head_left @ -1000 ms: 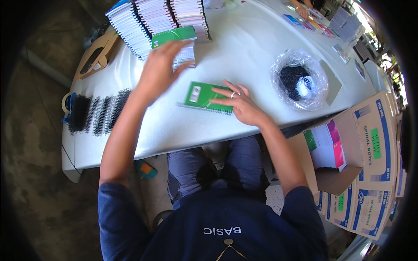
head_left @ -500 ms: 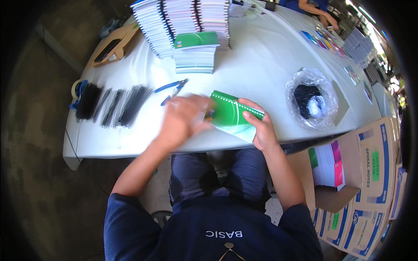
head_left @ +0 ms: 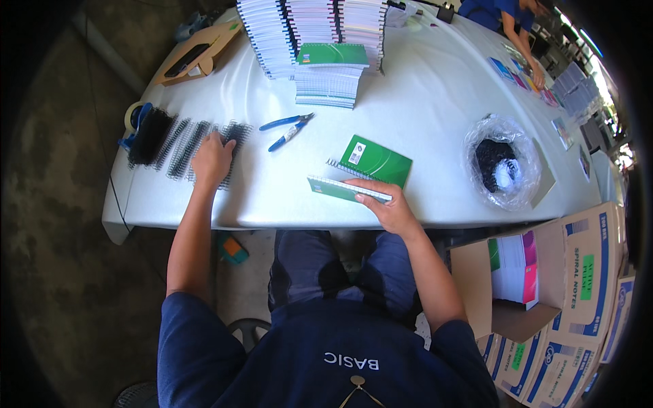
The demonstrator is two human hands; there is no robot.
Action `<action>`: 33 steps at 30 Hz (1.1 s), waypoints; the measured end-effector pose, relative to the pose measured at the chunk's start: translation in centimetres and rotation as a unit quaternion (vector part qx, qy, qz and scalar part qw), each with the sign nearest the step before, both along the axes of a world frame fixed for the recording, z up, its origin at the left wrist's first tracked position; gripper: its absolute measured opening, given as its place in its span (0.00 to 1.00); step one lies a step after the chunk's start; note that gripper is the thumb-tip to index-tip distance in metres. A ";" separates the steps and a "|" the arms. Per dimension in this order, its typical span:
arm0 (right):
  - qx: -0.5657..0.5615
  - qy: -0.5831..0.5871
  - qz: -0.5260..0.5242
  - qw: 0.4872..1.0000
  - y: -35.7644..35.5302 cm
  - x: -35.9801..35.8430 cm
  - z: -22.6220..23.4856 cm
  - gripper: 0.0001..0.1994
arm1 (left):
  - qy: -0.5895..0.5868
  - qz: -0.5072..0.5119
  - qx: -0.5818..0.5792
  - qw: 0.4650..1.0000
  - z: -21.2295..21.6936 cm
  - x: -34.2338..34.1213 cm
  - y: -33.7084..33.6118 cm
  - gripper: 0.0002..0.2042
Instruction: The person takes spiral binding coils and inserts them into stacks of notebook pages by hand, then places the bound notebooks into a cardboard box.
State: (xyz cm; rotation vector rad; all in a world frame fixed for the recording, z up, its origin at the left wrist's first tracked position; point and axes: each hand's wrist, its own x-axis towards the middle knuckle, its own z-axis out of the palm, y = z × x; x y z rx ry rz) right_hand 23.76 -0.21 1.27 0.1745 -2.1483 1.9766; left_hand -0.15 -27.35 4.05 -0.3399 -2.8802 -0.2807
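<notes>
Green pad (head_left: 333,189) at frame centre, likely light and bendy, best held by its end, is pinched in right hand (head_left: 394,212); mid-left, left hand (head_left: 212,162) curls over dark coils (head_left: 182,155), grip unclear.

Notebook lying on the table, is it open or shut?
Shut: the green notebook lies cover up beyond the right hand, no inside page facing up.

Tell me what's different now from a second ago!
The left hand moved left, from beside the short stack to the black spiral coils; I can't tell if it grips one. The right hand let go of the spiral notebook, which lies on the table, and now holds a green pad. The tall stacks and plastic bag stayed put.
</notes>
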 end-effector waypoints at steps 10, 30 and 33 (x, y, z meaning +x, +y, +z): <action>-0.007 0.041 -0.023 0.999 -0.1 0.0 0.0 0.14 | -0.075 -0.084 0.306 0.945 4.1 -1.5 -1.7 0.16; 0.033 0.043 -0.069 0.996 -0.5 0.3 -0.7 0.14 | -0.154 -0.469 0.266 0.828 3.9 7.9 6.5 0.08; 0.019 0.068 -0.093 0.993 -1.0 0.1 -0.8 0.14 | -0.121 -0.527 0.093 0.836 4.8 7.4 6.7 0.13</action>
